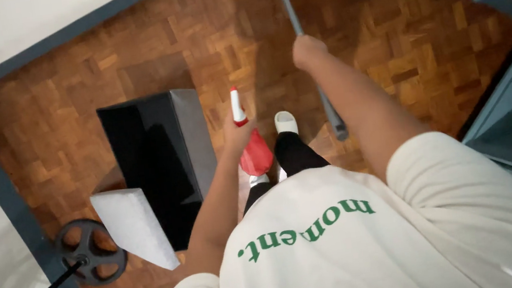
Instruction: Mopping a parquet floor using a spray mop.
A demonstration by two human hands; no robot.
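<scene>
Above the parquet floor (69,108), the left hand (238,132) is clamped around a red spray bottle (254,152) with a white nozzle, its contents unseen. Right hand (308,51) grips a grey mop pole (311,59). Beside them stands a black box (153,156).

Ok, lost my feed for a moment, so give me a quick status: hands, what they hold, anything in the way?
Left hand gripping red spray bottle. Right hand on mop pole, head at far wall. Black box stands left of the feet.
</scene>
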